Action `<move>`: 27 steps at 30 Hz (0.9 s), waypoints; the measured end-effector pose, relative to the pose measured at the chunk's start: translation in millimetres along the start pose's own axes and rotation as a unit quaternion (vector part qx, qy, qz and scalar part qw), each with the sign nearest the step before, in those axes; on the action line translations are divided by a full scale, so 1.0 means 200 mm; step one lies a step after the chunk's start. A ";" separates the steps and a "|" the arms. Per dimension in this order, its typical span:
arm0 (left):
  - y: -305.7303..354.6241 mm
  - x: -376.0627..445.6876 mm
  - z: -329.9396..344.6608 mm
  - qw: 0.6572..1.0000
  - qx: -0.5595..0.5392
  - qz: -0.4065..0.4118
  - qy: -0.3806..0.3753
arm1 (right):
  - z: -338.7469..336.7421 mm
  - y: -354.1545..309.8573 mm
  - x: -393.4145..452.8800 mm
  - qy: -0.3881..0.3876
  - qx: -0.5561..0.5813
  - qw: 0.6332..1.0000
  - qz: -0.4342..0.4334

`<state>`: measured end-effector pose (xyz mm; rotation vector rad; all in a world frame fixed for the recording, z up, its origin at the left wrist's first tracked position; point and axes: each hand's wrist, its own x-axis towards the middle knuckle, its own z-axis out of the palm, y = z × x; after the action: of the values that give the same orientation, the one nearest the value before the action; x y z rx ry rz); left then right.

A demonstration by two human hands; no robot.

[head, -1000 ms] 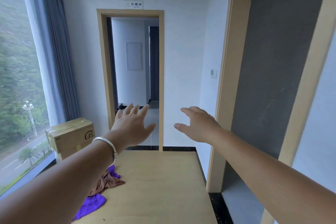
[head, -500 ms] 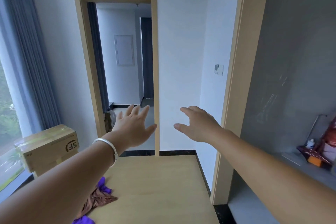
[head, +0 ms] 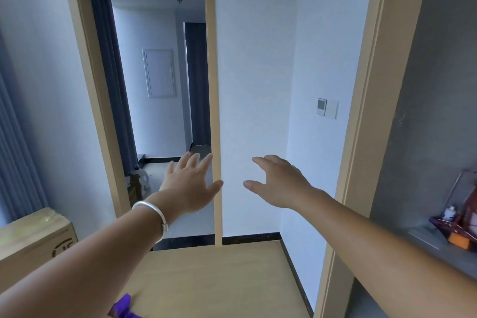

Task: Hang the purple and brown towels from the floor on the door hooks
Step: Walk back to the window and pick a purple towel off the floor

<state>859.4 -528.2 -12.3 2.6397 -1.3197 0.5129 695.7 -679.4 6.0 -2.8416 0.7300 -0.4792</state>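
Both my arms reach forward at chest height. My left hand (head: 189, 183), with a silver bangle on its wrist, has straight spread fingers and holds nothing. My right hand (head: 277, 183) is also empty, fingers relaxed and slightly bent. Only a corner of the purple towel (head: 123, 308) shows on the wooden floor at the bottom edge, under my left forearm. The brown towel is hidden from view. No door hooks are visible.
An open doorway (head: 154, 111) with a tan frame lies straight ahead, leading to another room. A cardboard box (head: 33, 240) stands at the left. A second tan-framed opening at the right shows a grey wall, a grey ledge (head: 444, 250) and red items on it.
The view has swung right and closer to the doorway. The towels have slid almost out of the bottom of the frame. Both hands keep the same outstretched pose.
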 end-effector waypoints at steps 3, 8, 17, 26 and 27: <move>-0.04 0.19 0.11 1.000 0.003 0.000 -0.003 | 0.07 0.07 0.22 -0.001 0.000 1.000 0.002; -0.09 0.55 0.30 1.000 0.013 -0.015 -0.015 | 0.22 0.21 0.62 -0.008 0.002 1.000 -0.013; -0.07 1.19 0.51 0.998 0.010 -0.050 -0.033 | 0.35 0.53 1.32 -0.016 0.015 0.999 -0.039; -0.07 1.72 0.77 0.997 0.008 -0.062 -0.049 | 0.49 0.77 1.86 -0.032 0.029 0.998 -0.047; -0.09 1.77 0.80 0.997 0.007 -0.064 -0.050 | 0.51 0.79 1.92 -0.032 0.029 0.998 -0.047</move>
<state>1108.4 -826.9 -31.0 2.7703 -1.1667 0.3785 979.0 -997.9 -24.8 -2.8325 0.5630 -0.4125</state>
